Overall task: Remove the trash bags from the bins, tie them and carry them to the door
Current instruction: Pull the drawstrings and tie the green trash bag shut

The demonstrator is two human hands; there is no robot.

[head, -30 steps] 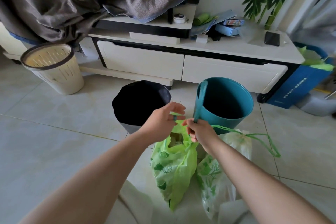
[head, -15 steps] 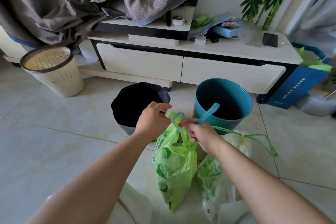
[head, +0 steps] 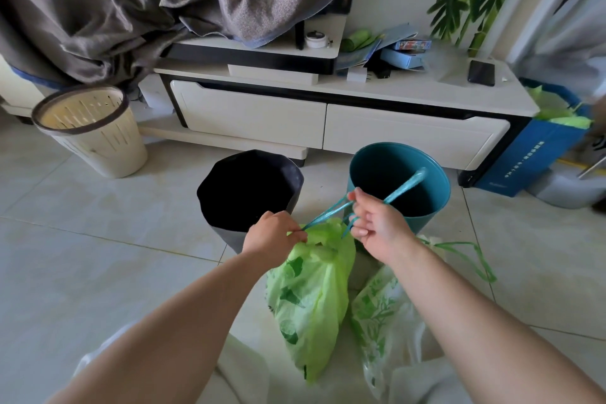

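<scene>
Head-cam view looking down at a tiled floor w/ two bare arms reaching fwd. Centre, near: a bright green trash bag [head: 311,302] hangs above the floor, gathered at its neck. Left hand [head: 273,236] is closed, pinching the bag's neck and one end of a teal drawstring [head: 328,210]. Right hand [head: 377,223] is just right of it, slightly higher, fingers curled around the drawstring; a loop of the string sticks out past the hand toward the far right, over the mouth of a teal bin [head: 400,184]. The string runs taut btwn the two hands. Right of the green bag, touching it, a 2nd bag [head: 387,315], whitish w/ green leaf print, lies on the floor w/ its green drawstring [head: 472,259] trailing right. Beyond the hands: a black bin [head: 249,193] on the left and the teal bin on the right, side by side, apart. Far left, a cream slatted basket [head: 95,134] w/ a dark rim. Behind the bins, a low white TV cabinet [head: 328,121] w/ drawers; grey cloth [head: 147,0] is draped over its left end, a phone [head: 481,73] and boxes on top. Far right, a blue bag [head: 531,157] leans at the cabinet's end.
</scene>
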